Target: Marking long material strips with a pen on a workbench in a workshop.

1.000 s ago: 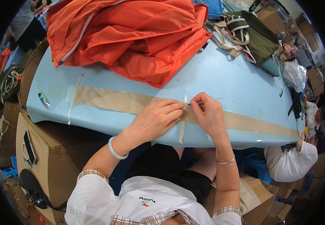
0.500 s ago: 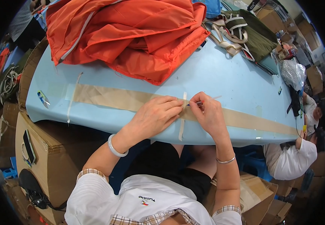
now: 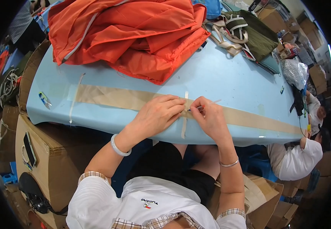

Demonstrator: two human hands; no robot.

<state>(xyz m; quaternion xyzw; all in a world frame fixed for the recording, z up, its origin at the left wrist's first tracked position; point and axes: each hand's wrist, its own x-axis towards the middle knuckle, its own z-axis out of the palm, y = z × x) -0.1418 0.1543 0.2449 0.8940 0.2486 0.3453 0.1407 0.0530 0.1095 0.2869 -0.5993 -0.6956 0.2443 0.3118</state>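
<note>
Beige strip [image 3: 112, 97] lay flat across the blue table [image 3: 234, 82], running from the left-centre of the frame, beneath the hands, toward the right edge. Its left end sat at a narrow white tape [image 3: 72, 107]; a second, shorter tape [image 3: 184, 129] met it mid-frame. Whether that one passed over or under the strip could not be told, the hands covering part of the crossing.

Left hand [image 3: 159, 114], centre: palm down on the strip, fingers close together and lightly bent, fingertips near the shorter tape. Nothing seen gripped; thumb not clear. Right hand [image 3: 209, 118], just right of it: thumb and forefinger pinched on a slim pen [image 3: 216, 102], its dark tip directed at the strip by the shorter tape. Contact of tip and cloth too small to confirm.

Progress, as judged: laying-out looked done, the strip smooth and lined up with the left tape. Marking at the shorter tape seemed under way, not finished; no completed mark could be made out. Left for later, by appearance: finishing that spot and lifting the strip clear. The stretch to the right showed no mark large enough to read.

Surroundings: orange fabric [image 3: 135, 34] heaped at upper centre, apart from the strip; olive fabric [image 3: 263, 40] with pale straps, upper right; small snips [image 3: 44, 100] on the table, left side, unused.
</note>
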